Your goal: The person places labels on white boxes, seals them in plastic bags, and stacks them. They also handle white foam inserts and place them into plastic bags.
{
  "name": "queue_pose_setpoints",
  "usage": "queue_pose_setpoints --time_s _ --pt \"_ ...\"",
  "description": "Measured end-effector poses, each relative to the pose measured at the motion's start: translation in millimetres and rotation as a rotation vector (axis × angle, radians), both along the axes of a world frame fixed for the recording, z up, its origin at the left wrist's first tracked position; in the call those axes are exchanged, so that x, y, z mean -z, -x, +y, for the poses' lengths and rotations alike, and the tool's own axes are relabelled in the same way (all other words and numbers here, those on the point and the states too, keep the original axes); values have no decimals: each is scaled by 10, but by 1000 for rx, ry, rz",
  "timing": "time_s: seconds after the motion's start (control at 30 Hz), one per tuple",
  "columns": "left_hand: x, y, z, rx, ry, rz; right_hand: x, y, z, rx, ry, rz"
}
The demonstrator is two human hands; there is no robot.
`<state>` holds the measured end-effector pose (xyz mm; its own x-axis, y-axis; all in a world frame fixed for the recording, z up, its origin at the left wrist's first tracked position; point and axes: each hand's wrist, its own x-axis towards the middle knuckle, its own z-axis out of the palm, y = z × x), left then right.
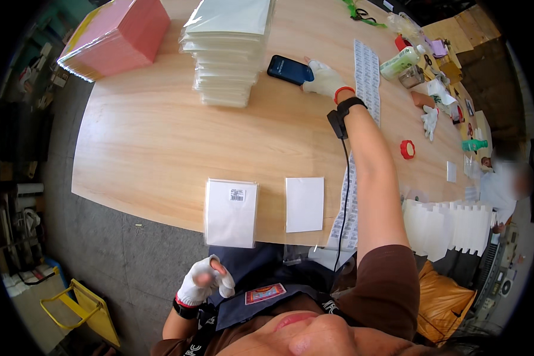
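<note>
a packing workshop: a long wooden table [160, 142] with stacked white packets [228, 53], label sheets [366, 71], tape rolls [407, 149], concrete floor at left.

Pink stack [115, 35] cut off at the upper edge.

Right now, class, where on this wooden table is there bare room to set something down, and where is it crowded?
Bare wood lies between the white packet stack and the labelled packet and white sheet at the table's near edge, and leftward toward the pink stack. The far right end, beyond the label strips, is crowded. The right hand touches the phone.
</note>
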<state>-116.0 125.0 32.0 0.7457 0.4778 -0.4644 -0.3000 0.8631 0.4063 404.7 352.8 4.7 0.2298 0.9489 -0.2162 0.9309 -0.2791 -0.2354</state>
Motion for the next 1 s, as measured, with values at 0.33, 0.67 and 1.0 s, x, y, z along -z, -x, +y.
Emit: queue_pose_setpoints --time_s 0.33,0.67,1.0 --pt "72 -132 132 224 -78 -38 -167 1112 -511 106 123 -319" --pt "119 -67 45 316 -90 11 5 1032 -1084 65 -249 -67" --pt "191 -160 26 332 -98 3 178 1337 -1432 -252 -475 -156"
